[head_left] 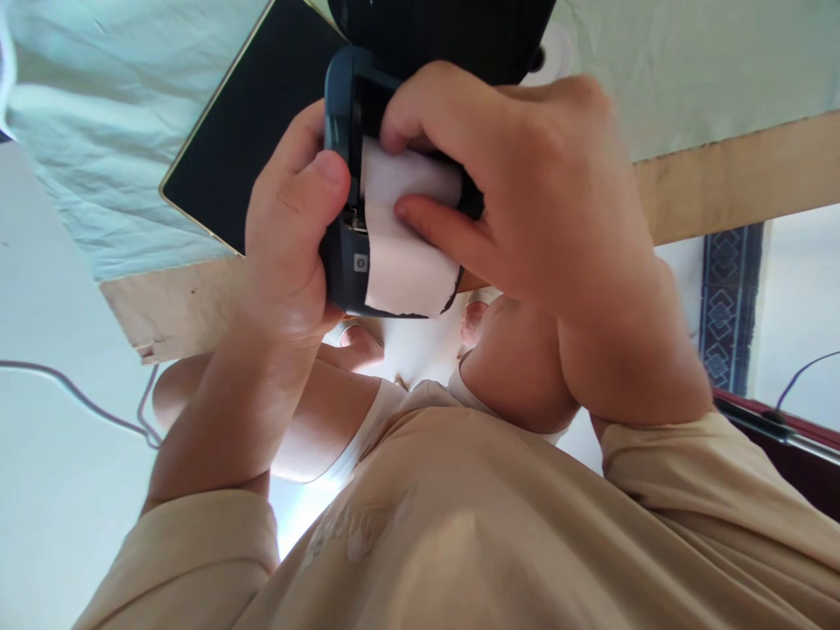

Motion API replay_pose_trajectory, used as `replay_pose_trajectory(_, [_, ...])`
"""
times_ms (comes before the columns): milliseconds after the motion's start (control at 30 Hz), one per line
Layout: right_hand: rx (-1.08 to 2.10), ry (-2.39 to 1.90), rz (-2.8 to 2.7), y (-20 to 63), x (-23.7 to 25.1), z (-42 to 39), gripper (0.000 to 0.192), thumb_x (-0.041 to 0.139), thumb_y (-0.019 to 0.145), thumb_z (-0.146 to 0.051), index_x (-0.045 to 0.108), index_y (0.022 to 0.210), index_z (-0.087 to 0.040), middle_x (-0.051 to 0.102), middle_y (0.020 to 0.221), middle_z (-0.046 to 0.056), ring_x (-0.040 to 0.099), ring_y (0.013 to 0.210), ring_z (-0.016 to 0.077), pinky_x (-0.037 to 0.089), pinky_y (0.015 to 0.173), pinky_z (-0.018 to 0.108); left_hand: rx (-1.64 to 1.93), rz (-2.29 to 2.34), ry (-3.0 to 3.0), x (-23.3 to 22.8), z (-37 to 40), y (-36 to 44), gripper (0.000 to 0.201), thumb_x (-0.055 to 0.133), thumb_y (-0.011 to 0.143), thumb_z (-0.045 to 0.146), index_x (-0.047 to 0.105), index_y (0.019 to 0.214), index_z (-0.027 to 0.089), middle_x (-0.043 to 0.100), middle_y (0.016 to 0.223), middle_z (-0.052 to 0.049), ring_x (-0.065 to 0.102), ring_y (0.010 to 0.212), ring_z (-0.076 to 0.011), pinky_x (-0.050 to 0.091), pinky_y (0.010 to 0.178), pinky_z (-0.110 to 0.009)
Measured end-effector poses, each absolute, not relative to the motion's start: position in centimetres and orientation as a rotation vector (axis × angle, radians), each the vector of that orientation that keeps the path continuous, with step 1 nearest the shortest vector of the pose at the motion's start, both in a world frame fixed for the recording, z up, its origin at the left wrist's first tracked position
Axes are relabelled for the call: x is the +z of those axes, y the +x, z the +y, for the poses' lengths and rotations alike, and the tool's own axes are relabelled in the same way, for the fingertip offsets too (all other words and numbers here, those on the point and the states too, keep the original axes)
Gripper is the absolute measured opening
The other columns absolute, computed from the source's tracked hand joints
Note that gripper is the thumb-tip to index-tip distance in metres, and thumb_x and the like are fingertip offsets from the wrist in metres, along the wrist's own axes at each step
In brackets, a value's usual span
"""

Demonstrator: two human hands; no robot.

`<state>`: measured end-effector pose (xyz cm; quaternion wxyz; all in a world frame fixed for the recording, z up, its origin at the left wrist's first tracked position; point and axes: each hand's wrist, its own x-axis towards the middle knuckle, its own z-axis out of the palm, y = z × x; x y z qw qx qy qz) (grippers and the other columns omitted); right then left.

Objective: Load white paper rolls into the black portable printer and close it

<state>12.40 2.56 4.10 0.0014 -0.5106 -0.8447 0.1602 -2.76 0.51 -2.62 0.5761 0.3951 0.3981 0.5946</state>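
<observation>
Left hand: we see our left hand (pixel 295 236) wrapped around the side of a dark blue device (pixel 345 188), thumb pressed along its front edge, holding it up in front of our chest.
Right hand: our right hand (pixel 525 210) comes over the device from the other side, its fingers (pixel 426 223) pinching a white cloth (pixel 403 245) flat against the device's face.
White cloth: it covers the middle of the device and hangs over its lower edge, with a dark rim at one corner.
Device: held between both hands, clear of the tabletop (pixel 722 175).
Nearby: a black tablet (pixel 255 122) lies on a pale sheet (pixel 98 131) spread over the tabletop, just beyond our left hand.
Below: our beige sleeves (pixel 689 490) and shirt fill the lower view.
</observation>
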Motion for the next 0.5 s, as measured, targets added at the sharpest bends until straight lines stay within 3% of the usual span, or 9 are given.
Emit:
replay_pose_trajectory(100, [0.562, -1.515, -2.593, 12.53, 3.90, 2.66, 0.037, 0.049, 0.080, -0.044, 0.047, 0.116, -0.037, 0.061, 0.104, -0.010, 0.055, 0.088, 0.0125, 0.033, 0.075, 0.027, 1.290, 0.988, 0.973, -1.76, 0.18, -2.60, 0.033, 0.053, 0.074, 0.050, 0.063, 0.083, 0.020, 0.056, 0.081, -0.009, 0.060, 0.088, -0.0245, 0.043, 0.056, -0.030])
replay_pose_trajectory(133, [0.573, -1.479, -2.567, 12.58, 3.82, 2.65, 0.036, 0.051, 0.079, -0.042, 0.049, 0.114, -0.035, 0.061, 0.103, -0.009, 0.056, 0.090, 0.0127, 0.034, 0.076, 0.027, 1.195, 1.007, 0.986, -1.64, 0.12, -2.47, 0.027, 0.055, 0.075, 0.042, 0.063, 0.087, 0.019, 0.058, 0.087, -0.009, 0.060, 0.094, -0.0249, 0.046, 0.061, -0.031])
replay_pose_trajectory(233, [0.582, -1.382, -2.514, 12.80, 3.69, 2.41, 0.033, 0.054, 0.077, -0.035, 0.052, 0.109, -0.029, 0.061, 0.102, -0.008, 0.056, 0.089, 0.0092, 0.035, 0.078, 0.025, 1.424, 0.970, 0.907, -1.94, 0.15, -1.98, 0.033, 0.054, 0.072, 0.048, 0.061, 0.080, 0.017, 0.059, 0.079, -0.010, 0.062, 0.091, -0.0270, 0.047, 0.063, -0.033])
replay_pose_trajectory(400, [0.629, -1.174, -2.353, 13.27, 3.72, 2.01, 0.032, 0.054, 0.077, -0.037, 0.054, 0.104, -0.018, 0.054, 0.088, -0.004, 0.030, 0.061, -0.0021, 0.030, 0.068, 0.020, 1.441, 0.935, 0.830, -2.38, 0.33, -1.97, 0.035, 0.052, 0.074, 0.044, 0.060, 0.088, 0.013, 0.064, 0.087, -0.010, 0.063, 0.088, -0.0241, 0.049, 0.074, -0.036])
replay_pose_trajectory(500, [0.783, -1.132, -2.248, 13.30, 3.93, 2.07, 0.029, 0.051, 0.080, -0.035, 0.050, 0.099, -0.014, 0.053, 0.085, -0.002, 0.037, 0.068, -0.0021, 0.035, 0.075, 0.019, 1.349, 0.928, 0.818, -1.73, 0.23, -2.60, 0.036, 0.051, 0.077, 0.040, 0.062, 0.095, 0.011, 0.066, 0.099, -0.013, 0.063, 0.095, -0.0253, 0.050, 0.082, -0.038])
